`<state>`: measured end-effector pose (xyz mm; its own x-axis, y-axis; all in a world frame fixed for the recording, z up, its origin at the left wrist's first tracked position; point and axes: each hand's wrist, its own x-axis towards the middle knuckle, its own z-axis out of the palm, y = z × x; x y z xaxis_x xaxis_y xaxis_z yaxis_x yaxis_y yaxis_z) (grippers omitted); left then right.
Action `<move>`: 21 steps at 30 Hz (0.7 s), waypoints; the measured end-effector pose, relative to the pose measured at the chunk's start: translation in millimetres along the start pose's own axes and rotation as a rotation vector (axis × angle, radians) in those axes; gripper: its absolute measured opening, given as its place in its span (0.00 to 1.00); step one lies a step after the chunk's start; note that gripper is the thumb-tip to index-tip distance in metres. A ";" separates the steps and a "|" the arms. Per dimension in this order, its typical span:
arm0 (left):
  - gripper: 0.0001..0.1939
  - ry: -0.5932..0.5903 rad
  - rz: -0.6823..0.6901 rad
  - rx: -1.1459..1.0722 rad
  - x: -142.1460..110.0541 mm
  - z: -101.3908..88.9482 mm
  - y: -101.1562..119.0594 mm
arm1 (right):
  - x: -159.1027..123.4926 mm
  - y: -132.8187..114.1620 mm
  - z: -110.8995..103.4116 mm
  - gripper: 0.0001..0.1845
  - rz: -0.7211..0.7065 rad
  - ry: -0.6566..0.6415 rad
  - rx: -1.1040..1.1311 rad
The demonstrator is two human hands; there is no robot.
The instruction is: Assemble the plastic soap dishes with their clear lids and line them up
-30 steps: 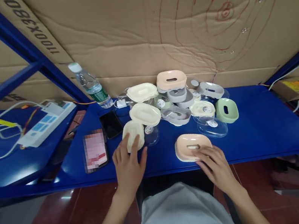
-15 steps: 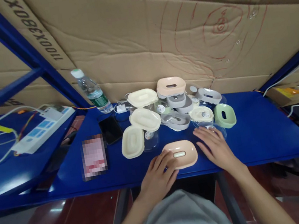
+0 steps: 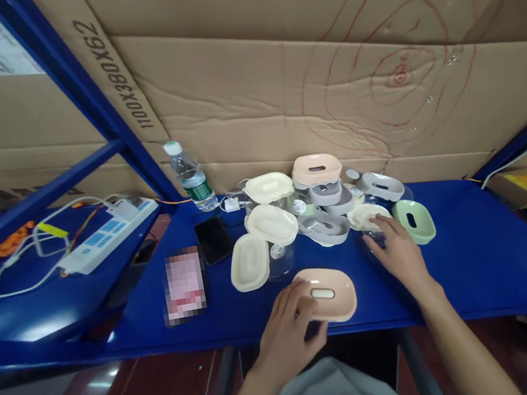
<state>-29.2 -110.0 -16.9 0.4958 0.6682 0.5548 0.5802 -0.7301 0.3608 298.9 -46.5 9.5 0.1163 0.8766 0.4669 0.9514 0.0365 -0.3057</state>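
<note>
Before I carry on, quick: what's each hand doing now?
Left hand: fingers on the near peach dish, partly open.
Right hand: open over the clear lid; contact cannot be told.

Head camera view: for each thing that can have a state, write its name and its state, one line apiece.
Bottle: upright, cap on.
Dark phone: lying flat, screen dark.
Power strip: plug inserted.
Front peach dish: slot facing up, left edge under the left hand's fingers.
Rear peach dish: stacked on grey.
Left hand: touching front peach dish, grip unclear.
Right hand: fingers over cream dish, grip unclear.
</note>
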 end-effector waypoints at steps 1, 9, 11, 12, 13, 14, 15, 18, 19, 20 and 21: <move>0.12 -0.002 -0.006 -0.012 -0.5 -0.4 -0.5 | -4.7 -1.2 -7.8 0.24 -0.018 0.070 0.080; 0.40 -0.028 -0.183 -0.185 -10.0 -3.0 -13.4 | -101.6 -56.7 -26.3 0.23 -0.489 -0.055 0.510; 0.45 -0.052 -0.191 -0.218 -10.2 -3.4 -17.6 | -111.7 -63.7 -18.4 0.24 -0.533 -0.153 0.536; 0.45 -0.074 -0.186 -0.234 -9.5 -4.0 -19.2 | -111.6 -64.6 -16.3 0.24 -0.543 -0.185 0.546; 0.45 -0.098 -0.179 -0.250 -8.5 -4.7 -20.5 | -108.5 -64.3 -15.9 0.24 -0.553 -0.220 0.556; 0.43 -0.121 -0.171 -0.269 -7.3 -5.6 -21.5 | -103.3 -63.2 -17.0 0.23 -0.568 -0.259 0.567; 0.40 -0.140 -0.164 -0.289 -6.3 -6.5 -22.2 | -97.0 -61.6 -19.4 0.23 -0.584 -0.300 0.573; 0.33 -0.144 -0.160 -0.327 -5.2 -7.7 -23.4 | -79.5 -60.0 -26.6 0.22 -0.602 -0.393 0.517; 0.31 -0.130 -0.161 -0.325 -5.7 -7.2 -23.5 | -76.1 -61.3 -27.1 0.23 -0.594 -0.404 0.481; 0.30 -0.117 -0.163 -0.319 -6.4 -6.4 -23.6 | -74.3 -63.5 -26.2 0.24 -0.587 -0.403 0.444; 0.29 -0.107 -0.167 -0.312 -7.3 -5.4 -23.6 | -73.8 -66.2 -24.1 0.27 -0.584 -0.388 0.410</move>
<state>-50.1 -98.4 -25.3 0.4855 0.7808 0.3933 0.4423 -0.6074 0.6599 234.2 -125.1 15.3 -0.5453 0.7630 0.3470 0.6391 0.6463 -0.4169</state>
